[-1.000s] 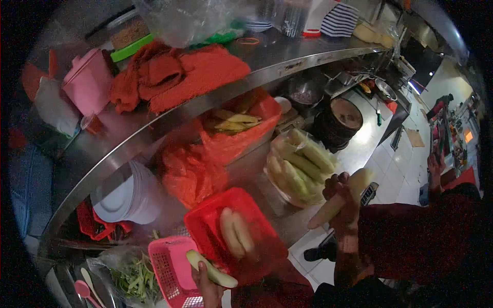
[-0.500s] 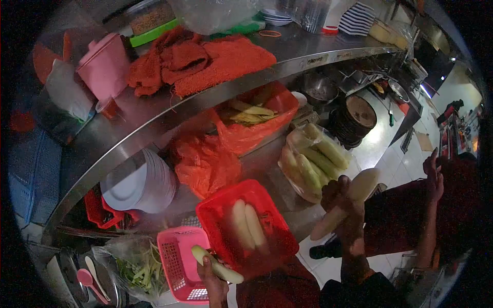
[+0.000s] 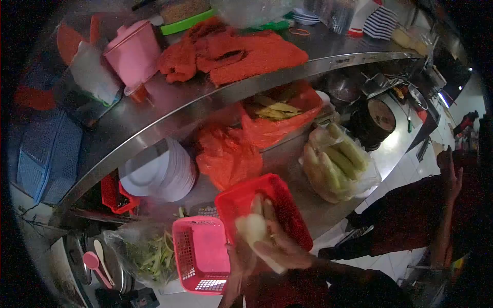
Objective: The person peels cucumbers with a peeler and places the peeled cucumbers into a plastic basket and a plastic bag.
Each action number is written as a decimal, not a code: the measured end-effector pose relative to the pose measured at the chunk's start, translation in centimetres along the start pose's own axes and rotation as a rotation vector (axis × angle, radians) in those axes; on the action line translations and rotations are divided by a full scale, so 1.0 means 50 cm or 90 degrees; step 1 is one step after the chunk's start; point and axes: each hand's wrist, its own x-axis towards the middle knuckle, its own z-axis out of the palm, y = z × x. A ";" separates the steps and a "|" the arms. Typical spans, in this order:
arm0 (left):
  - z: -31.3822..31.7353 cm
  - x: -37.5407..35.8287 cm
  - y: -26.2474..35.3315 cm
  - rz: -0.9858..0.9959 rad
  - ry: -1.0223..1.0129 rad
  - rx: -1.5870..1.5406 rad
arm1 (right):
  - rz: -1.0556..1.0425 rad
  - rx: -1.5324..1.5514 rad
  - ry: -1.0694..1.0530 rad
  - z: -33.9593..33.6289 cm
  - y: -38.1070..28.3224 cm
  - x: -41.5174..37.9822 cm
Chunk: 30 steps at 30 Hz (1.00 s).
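A pale, peeled cucumber (image 3: pixel 252 228), blurred by motion, is held between my two hands over the near side of a red basin (image 3: pixel 295 205). My right hand (image 3: pixel 287 249) grips it from the right, its fingers smeared. My left hand (image 3: pixel 241 261) closes against its left side, partly hidden by the cucumber. Inside the basin, the pale cucumbers are mostly covered by my hands. Left of the basin stands a pink perforated basket (image 3: pixel 210 246). Several long pale-green cucumbers (image 3: pixel 341 161) lie in a clear plastic bag on the counter to the right.
A stack of white plates (image 3: pixel 154 172) stands left of an orange plastic bag (image 3: pixel 228 156). Green peelings (image 3: pixel 156 256) fill a clear bag at lower left. Red cloths (image 3: pixel 241 54) lie on the upper shelf (image 3: pixel 179 113). Another person (image 3: pixel 405 220) stands at right, one hand raised.
My right hand has moved left and down from beside the bag, bringing its cucumber to the basin. My left hand has shifted right, away from the pink basket. The camera view has turned slightly.
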 end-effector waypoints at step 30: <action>0.018 -0.061 0.053 -0.081 0.113 -0.116 | -0.076 0.715 0.725 -0.419 0.114 -0.004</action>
